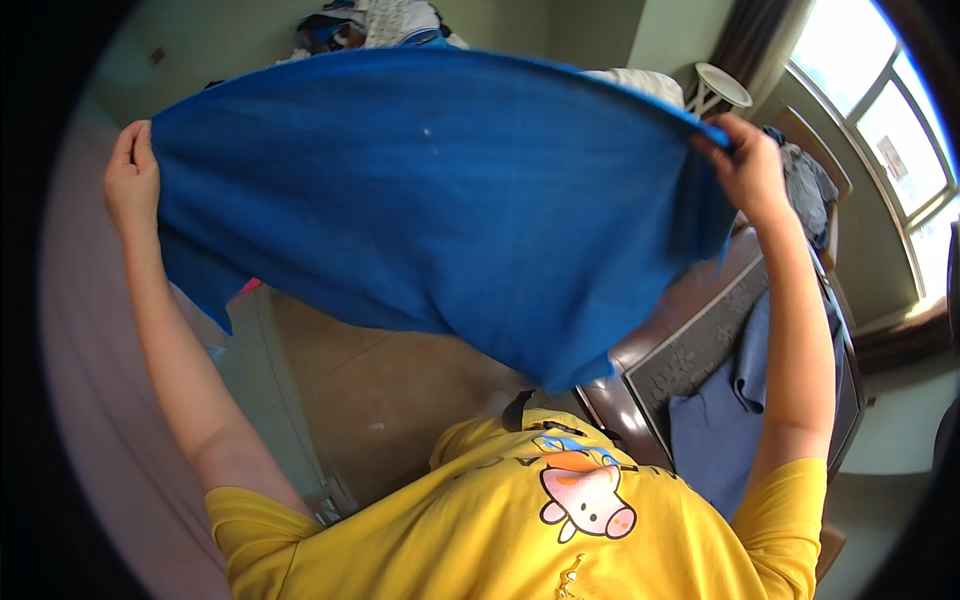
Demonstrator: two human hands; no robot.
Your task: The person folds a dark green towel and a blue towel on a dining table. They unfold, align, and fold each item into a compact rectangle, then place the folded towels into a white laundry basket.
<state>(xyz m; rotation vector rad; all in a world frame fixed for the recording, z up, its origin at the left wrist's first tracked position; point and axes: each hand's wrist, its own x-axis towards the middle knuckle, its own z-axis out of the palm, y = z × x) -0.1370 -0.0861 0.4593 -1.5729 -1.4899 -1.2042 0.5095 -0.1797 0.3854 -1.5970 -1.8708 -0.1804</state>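
Observation:
A large blue cloth [420, 195] is stretched out in the air before me, its top edge taut and bowed. My left hand [133, 176] pinches its upper left corner between thumb and fingers. On the other side my right hand [750, 165] grips the upper right corner, with a fold of fabric hanging below it. The lower edge hangs free and uneven, dipping to a point near my waist. A small pale speck shows on the cloth's surface. What lies directly behind the cloth is hidden.
To my right stands a dark glossy table [660, 375] with a blue-grey garment [712, 435] on it. Clothes [810, 187] hang over a wooden chair near the window [885, 112]. A white round stool [724, 84] and a clothes pile [390, 22] are behind. Pinkish fabric [112, 375] is at left.

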